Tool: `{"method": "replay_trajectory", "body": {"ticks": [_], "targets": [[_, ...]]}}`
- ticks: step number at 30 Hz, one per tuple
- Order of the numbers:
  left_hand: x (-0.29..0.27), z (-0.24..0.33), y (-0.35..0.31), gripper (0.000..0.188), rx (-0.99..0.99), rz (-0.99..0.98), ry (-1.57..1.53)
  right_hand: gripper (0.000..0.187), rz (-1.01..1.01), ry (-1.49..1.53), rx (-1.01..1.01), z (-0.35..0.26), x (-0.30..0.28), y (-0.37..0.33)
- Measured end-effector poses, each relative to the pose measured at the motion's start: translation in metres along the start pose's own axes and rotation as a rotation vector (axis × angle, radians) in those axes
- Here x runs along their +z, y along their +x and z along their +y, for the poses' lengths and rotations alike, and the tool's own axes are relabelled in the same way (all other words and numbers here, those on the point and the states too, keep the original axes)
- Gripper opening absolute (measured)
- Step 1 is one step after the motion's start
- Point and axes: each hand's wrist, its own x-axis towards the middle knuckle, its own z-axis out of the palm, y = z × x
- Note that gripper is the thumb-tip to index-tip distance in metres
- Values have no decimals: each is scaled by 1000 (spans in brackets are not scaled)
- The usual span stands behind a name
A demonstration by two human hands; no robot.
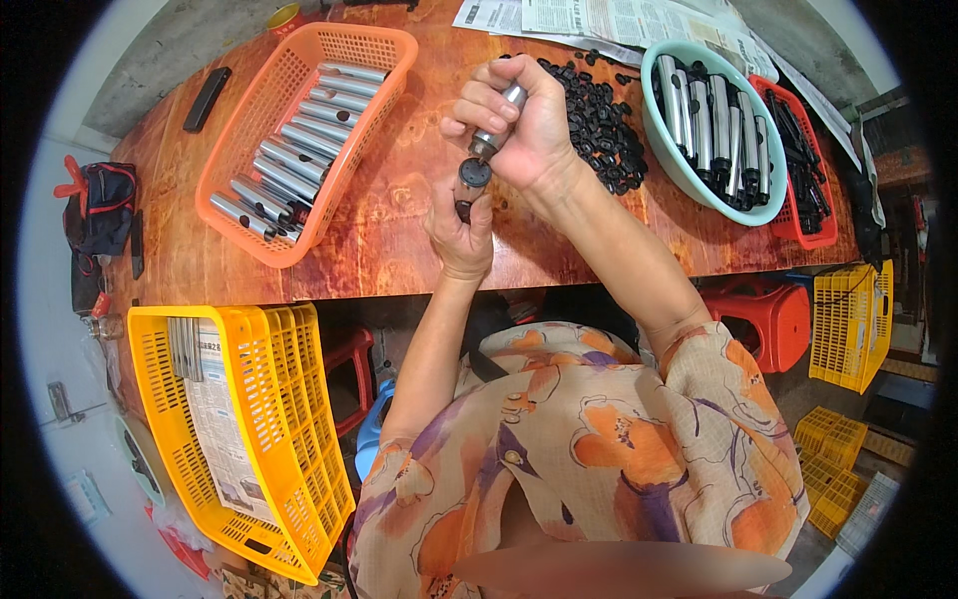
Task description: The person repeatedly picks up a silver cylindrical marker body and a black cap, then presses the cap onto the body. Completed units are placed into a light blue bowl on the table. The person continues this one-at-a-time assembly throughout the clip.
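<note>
My right hand [534,125] is wrapped round a silver cylindrical screwdriver-like tool [489,142]. The tool's thin tip points down at the round black end cap of a metal tube [473,174]. My left hand [461,235] grips that tube just below the cap, holding it upright over the near part of the table. Most of the tube is hidden by the fingers. Beyond the right hand lies a spread of small black plastic parts [604,140]. Left of the hands, an orange basket [222,170] holds several silver tubes [314,135].
On the wooden table [399,240], a pale green basin [654,125] holds silver tubes with black parts, beside a red basket [820,238] of black pieces. Newspapers [599,18] lie at the back. A black bar [207,100] rests far left. A yellow crate [289,399] stands near left.
</note>
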Motion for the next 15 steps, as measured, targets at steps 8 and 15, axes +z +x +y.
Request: {"method": "replay_trajectory", "body": {"ticks": [8,15], "targets": [[4,1,1,36,5,17,-20,26,-93,-128,-77,1,2,-1],[3,-4,-1,35,-4,12,8,21,-128,-206,-148,2,4,-2]]}}
